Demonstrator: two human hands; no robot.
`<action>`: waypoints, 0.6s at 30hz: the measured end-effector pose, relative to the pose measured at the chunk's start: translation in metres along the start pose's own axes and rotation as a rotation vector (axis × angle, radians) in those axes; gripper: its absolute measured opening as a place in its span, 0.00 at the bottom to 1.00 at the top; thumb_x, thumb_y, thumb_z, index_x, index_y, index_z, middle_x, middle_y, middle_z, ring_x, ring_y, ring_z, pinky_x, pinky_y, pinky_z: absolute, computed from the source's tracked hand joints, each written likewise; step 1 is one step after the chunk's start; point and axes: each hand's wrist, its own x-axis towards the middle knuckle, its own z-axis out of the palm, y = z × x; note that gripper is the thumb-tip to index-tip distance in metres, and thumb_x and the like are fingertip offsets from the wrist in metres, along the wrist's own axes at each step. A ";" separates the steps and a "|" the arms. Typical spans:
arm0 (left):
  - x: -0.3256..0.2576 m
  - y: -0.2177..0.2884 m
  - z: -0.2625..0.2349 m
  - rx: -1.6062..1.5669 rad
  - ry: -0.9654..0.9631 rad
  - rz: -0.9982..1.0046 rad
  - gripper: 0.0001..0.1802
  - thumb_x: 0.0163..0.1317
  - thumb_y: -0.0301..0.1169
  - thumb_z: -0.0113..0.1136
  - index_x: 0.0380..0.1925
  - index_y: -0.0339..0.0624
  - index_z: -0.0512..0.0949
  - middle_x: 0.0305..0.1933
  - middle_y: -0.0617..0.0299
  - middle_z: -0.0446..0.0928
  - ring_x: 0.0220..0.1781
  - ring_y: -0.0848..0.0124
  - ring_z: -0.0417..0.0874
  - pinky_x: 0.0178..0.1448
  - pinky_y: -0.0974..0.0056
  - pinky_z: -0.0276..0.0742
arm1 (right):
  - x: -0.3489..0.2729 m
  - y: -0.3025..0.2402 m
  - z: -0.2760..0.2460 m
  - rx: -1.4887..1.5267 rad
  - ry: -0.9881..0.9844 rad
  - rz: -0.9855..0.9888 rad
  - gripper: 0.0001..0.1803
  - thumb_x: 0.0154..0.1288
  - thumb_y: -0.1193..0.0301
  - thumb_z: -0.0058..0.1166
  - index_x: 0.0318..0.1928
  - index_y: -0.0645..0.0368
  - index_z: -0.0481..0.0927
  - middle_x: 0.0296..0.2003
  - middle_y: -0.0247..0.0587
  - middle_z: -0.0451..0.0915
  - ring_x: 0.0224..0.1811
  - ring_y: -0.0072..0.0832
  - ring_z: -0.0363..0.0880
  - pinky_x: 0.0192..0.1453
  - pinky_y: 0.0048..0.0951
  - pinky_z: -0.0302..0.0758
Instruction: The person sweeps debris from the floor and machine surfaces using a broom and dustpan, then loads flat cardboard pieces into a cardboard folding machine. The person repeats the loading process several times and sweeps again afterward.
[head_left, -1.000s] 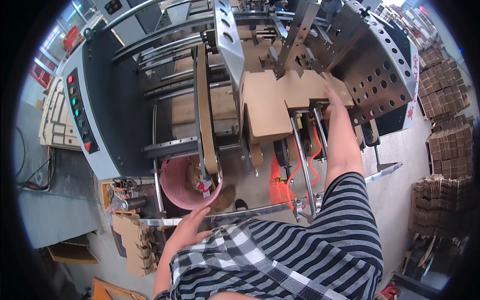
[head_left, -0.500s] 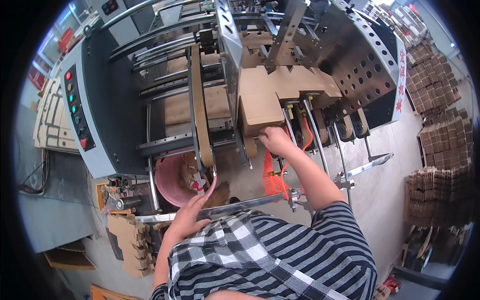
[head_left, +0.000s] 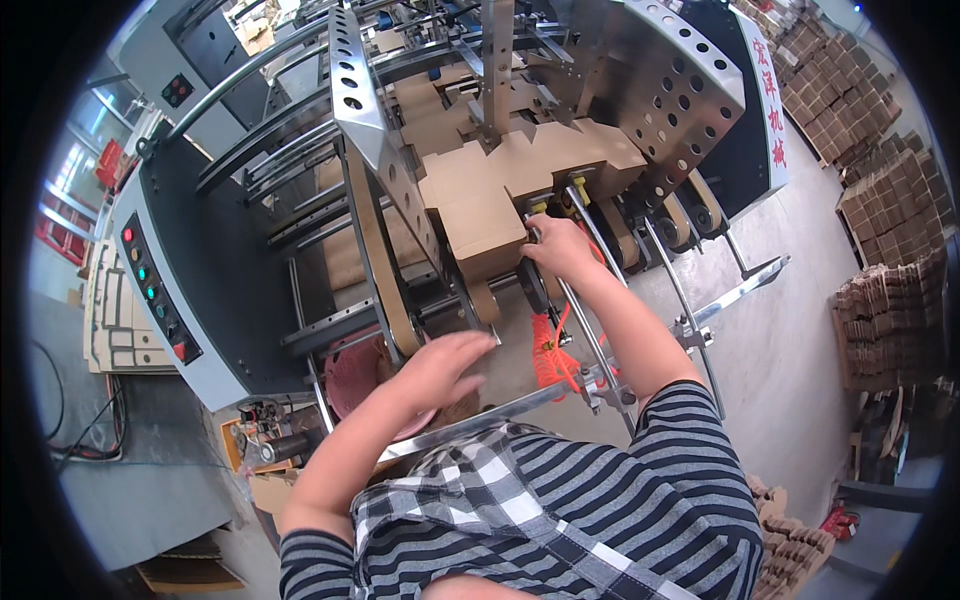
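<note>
The right hand [head_left: 560, 248] is up at the machine's feed end, fingers curled against the near edge of the flat brown cardboard blanks [head_left: 480, 205] that lie stacked on the rails, just below where two yellow-tipped knobs [head_left: 575, 186] stick up; whether it truly grips the card or only presses on it cannot be told from here. The left hand [head_left: 440, 368] hangs lower and nearer the body, palm down, fingers spread and loose, holding nothing, right over a pink bucket [head_left: 350, 370] that sits under the frame. Beside that hand a tan belt [head_left: 385, 270] runs up a slanted steel rail. Between the two arms a coil of orange hose [head_left: 548, 350] dangles by a bright metal bar [head_left: 520, 400]. The cardboard stack itself sits in the middle of the machine, between a perforated steel side plate [head_left: 660, 95] on the right and a perforated upright bar [head_left: 352, 85] on the left. Off to the left, a grey control panel [head_left: 160, 290] carries a slanted row of round buttons, red, yellow, green and blue. On the right flank of the machine a white sign [head_left: 770, 110] with red characters stands on edge. Farther right, on the concrete floor [head_left: 790, 330], bundles of brown folded cartons [head_left: 890, 310] stand piled in rows, and more pale die-cut sheets [head_left: 105, 320] lie stacked at the far left.
</note>
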 end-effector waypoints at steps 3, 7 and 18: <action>0.051 -0.018 0.006 -0.018 0.059 -0.006 0.28 0.50 0.30 0.61 0.54 0.38 0.68 0.54 0.48 0.70 0.56 0.54 0.72 0.60 0.58 0.68 | 0.009 0.005 0.005 -0.053 -0.045 -0.050 0.14 0.46 0.64 0.60 0.36 0.55 0.80 0.31 0.46 0.80 0.39 0.43 0.78 0.42 0.40 0.74; 0.099 -0.051 0.016 -0.015 0.138 -0.168 0.29 0.50 0.31 0.60 0.54 0.36 0.68 0.55 0.46 0.70 0.57 0.53 0.71 0.61 0.59 0.67 | 0.018 0.007 0.007 -0.111 -0.096 -0.081 0.11 0.47 0.64 0.59 0.29 0.57 0.81 0.29 0.48 0.79 0.37 0.43 0.79 0.40 0.40 0.75; 0.106 -0.081 0.025 -0.114 0.247 -0.286 0.22 0.51 0.27 0.58 0.49 0.33 0.71 0.47 0.47 0.76 0.50 0.57 0.77 0.55 0.61 0.72 | -0.032 -0.024 0.031 -0.338 -0.409 -0.311 0.07 0.47 0.70 0.51 0.24 0.56 0.82 0.27 0.46 0.81 0.33 0.41 0.80 0.37 0.39 0.77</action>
